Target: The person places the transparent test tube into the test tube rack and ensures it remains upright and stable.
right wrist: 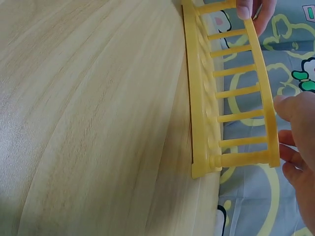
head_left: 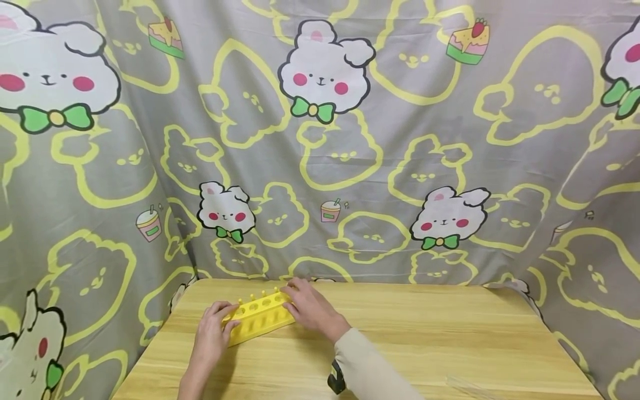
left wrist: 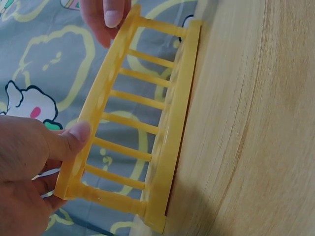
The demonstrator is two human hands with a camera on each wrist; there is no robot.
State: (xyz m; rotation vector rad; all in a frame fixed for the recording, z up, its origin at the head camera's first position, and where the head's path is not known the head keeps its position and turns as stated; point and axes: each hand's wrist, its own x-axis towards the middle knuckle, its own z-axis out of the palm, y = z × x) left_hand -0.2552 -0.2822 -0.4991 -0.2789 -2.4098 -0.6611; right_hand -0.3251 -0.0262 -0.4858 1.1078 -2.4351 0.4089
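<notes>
Find the yellow rack point(head_left: 260, 314) left of centre in the lower part of the head view, upright toward the far side of the table point(head_left: 450, 333) and slanting up to the right. Appears to rest on its base point(left wrist: 177, 128), with a holed top point(left wrist: 96, 98) above and thin posts point(left wrist: 122, 149) between. Looks like moulded plastic, so probably light and stiff, a little slippery on the smooth faces, and weakest at the posts and at the small pegs point(head_left: 252, 296) along the top. Best taken by the two ends, near the thicker end posts, with mild pressure and clear of the pegs. Held much like that: pinched at the left end by the left hand point(head_left: 212, 331), with thumb over the near edge of the top and fingers bent round toward the far side; gripped at the right end by the right hand point(head_left: 311, 305), with thumb on the near side and fingers over the far side, in both cases parted only by the rack. Cannot tell the strength of either grip
</notes>
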